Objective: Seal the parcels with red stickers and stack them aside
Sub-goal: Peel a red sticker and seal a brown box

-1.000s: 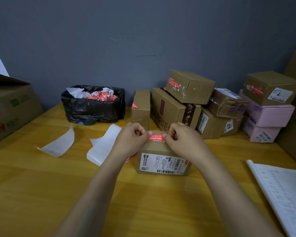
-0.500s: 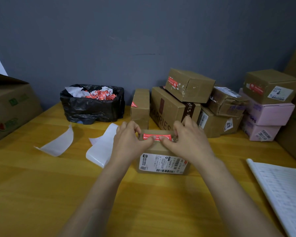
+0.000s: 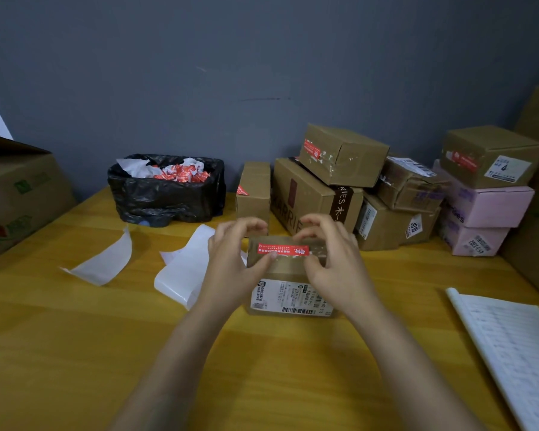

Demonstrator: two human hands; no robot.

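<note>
Left hand [image 3: 231,259] and right hand [image 3: 335,259] each grip one end of a small cardboard parcel [image 3: 288,272] with a red sticker [image 3: 283,249] on top. It looks light and stiff, best lifted by its sides.

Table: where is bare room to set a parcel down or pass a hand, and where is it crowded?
Bare wood: the near-left table, between paper strip and front edge; also between parcel and notebook. Crowded: the back, from bin bag to stacked parcels.
</note>
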